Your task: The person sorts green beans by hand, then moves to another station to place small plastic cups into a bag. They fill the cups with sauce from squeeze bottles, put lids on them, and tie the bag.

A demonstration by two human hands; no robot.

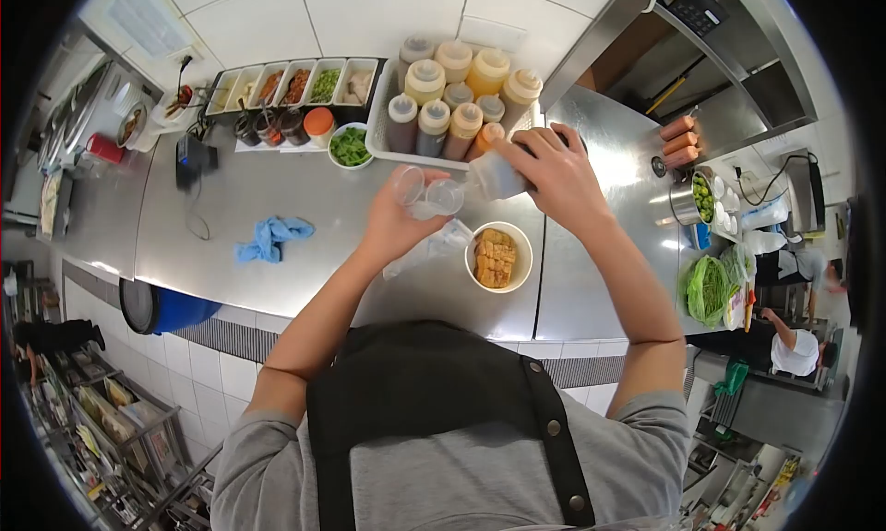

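One small clear cup (426,197) gripped in the left hand (392,225). One cloudy squeeze bottle (494,176), tipped over it, gripped by the right hand (554,176). One bowl (499,256) by the table (277,273) edge.

Glossy steel counter (277,208), clear plastic cup (426,197), blue cloth (272,237).

The steel tabletop (277,194) carries a white bowl (471,269) of fried pieces just below the right hand (554,176), with a clear bag (426,251) just beside it, under the left hand (392,222). A blue cloth (272,237) lies well left of the left hand. Beyond both hands stand a white tray (377,136) of squeeze bottles, a small bowl of greens (351,167) and a row of topping tubs (311,81).
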